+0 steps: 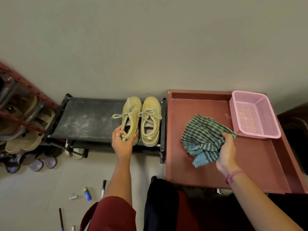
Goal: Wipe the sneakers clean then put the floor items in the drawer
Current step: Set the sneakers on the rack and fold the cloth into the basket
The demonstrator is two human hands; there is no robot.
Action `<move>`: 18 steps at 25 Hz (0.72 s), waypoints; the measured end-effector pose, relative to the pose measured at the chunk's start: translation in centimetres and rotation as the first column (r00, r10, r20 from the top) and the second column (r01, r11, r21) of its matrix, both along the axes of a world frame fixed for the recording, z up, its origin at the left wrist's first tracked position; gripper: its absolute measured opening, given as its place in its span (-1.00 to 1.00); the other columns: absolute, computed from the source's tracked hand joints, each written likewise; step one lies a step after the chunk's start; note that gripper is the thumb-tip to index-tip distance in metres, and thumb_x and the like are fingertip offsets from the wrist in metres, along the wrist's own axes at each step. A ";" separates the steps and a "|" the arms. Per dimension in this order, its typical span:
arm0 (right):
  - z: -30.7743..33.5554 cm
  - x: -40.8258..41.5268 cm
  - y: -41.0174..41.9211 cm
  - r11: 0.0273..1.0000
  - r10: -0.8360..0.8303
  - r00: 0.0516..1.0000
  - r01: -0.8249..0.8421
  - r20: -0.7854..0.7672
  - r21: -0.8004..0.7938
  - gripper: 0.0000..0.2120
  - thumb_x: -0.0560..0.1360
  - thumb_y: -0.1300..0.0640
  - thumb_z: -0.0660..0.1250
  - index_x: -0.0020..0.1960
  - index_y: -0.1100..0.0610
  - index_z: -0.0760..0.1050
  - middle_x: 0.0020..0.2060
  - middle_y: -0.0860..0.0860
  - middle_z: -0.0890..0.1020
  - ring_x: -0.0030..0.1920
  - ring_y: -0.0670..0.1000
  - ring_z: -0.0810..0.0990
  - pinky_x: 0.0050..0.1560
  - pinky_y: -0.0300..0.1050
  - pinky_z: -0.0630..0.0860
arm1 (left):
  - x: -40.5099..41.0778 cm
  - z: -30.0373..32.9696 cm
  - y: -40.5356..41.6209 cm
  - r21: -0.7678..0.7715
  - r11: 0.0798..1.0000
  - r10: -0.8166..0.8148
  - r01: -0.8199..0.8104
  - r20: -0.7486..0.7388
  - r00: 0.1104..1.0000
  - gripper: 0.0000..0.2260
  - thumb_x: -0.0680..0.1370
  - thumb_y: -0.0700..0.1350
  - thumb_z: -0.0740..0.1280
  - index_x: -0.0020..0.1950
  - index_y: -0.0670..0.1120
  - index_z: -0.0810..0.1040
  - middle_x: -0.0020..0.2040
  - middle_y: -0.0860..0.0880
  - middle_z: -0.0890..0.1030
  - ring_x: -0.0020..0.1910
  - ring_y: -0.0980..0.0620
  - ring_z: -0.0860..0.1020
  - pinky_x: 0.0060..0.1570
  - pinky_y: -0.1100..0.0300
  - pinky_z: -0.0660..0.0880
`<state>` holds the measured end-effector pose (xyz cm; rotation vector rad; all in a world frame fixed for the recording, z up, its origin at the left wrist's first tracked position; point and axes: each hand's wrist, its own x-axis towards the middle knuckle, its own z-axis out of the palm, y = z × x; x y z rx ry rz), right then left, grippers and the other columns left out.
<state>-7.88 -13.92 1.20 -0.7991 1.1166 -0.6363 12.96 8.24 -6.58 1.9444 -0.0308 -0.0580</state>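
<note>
Two yellow-green sneakers stand side by side on a low black shoe rack (pixel 86 120). My left hand (pixel 122 144) grips the heel of the left sneaker (pixel 130 114); the right sneaker (pixel 150 120) stands untouched beside it. My right hand (pixel 226 152) clutches a green striped cloth (pixel 202 137) lying on the reddish cabinet top (pixel 191 104). On the floor near my left arm lie a blue and yellow tube (pixel 87 193), a black marker (pixel 103 188), a small white item (pixel 73 197) and a black pen (pixel 61 219).
A pink plastic basket (pixel 255 114) sits at the cabinet top's far right corner. Metal drawer handles (pixel 218 190) show under its front edge. A red shelf (pixel 21 90) with sandals and slippers stands at the left. The wall rises right behind the rack.
</note>
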 end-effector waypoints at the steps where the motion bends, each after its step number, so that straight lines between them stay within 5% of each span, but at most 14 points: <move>1: 0.0 0.1 0.0 1.000 0.002 1.000 -0.002 0.003 0.000 -0.75 0.57 0.05 0.14 -0.04 0.10 0.57 -0.21 -0.04 0.70 -0.12 0.01 0.65 -0.04 -0.05 0.55 | -0.2 -0.1 0.0 0.003 1.000 -0.016 0.016 -0.012 1.000 -0.65 0.32 -0.27 0.58 -0.18 -0.07 0.42 0.20 0.11 0.51 0.22 0.06 0.51 0.23 0.08 0.48; 5: 0.1 0.8 0.5 1.000 0.020 1.000 -0.020 0.023 -0.005 -0.75 0.57 0.06 0.13 -0.04 0.10 0.57 -0.22 -0.04 0.70 -0.14 -0.01 0.65 -0.09 -0.08 0.57 | -0.7 0.5 0.9 -0.072 0.997 -0.039 0.034 -0.072 0.997 -0.65 0.37 -0.27 0.55 0.04 -0.07 0.48 0.32 0.03 0.44 0.24 0.12 0.47 0.08 0.44 0.43; 10: 0.9 0.0 0.4 0.999 0.037 0.998 -0.036 0.057 -0.022 -0.74 0.58 0.06 0.11 -0.01 0.11 0.56 -0.12 0.00 0.68 -0.06 0.03 0.64 -0.04 -0.07 0.55 | -2.9 2.0 1.2 -0.150 0.985 0.078 -0.081 -0.021 0.997 -0.72 0.49 -0.18 0.46 0.08 0.10 0.47 0.36 -0.03 0.43 0.30 0.10 0.43 0.31 0.11 0.41; 13: 1.8 -0.6 0.8 0.990 0.139 0.987 -0.136 0.080 -0.038 -0.71 0.59 0.05 0.10 0.03 0.12 0.57 -0.08 0.01 0.69 -0.04 0.01 0.65 -0.03 -0.07 0.55 | -4.4 4.2 1.1 -0.263 0.957 0.135 -0.120 0.037 0.990 -0.66 0.52 -0.23 0.41 0.05 0.21 0.45 0.35 -0.07 0.43 0.32 0.13 0.44 0.29 0.20 0.41; 15: 2.5 -0.9 1.4 0.977 0.212 0.972 -0.209 0.099 -0.044 -0.71 0.59 0.05 0.11 0.08 0.14 0.56 0.02 0.07 0.67 0.04 0.06 0.63 0.08 -0.02 0.53 | -5.8 6.4 0.9 -0.357 0.933 0.084 -0.049 0.084 0.993 -0.67 0.53 -0.30 0.37 0.08 0.13 0.46 0.35 -0.11 0.43 0.34 0.12 0.44 0.24 0.32 0.41; 18: 4.8 -1.8 1.7 0.936 0.352 0.928 -0.346 0.120 -0.072 -0.72 0.60 0.07 0.10 0.08 0.14 0.55 0.04 0.08 0.67 0.04 0.05 0.63 0.11 -0.03 0.51 | -8.0 9.3 -0.6 -0.387 0.909 -0.131 0.158 0.095 0.987 -0.73 0.55 -0.29 0.35 0.14 0.03 0.49 0.31 -0.10 0.50 0.35 0.07 0.46 0.29 0.24 0.42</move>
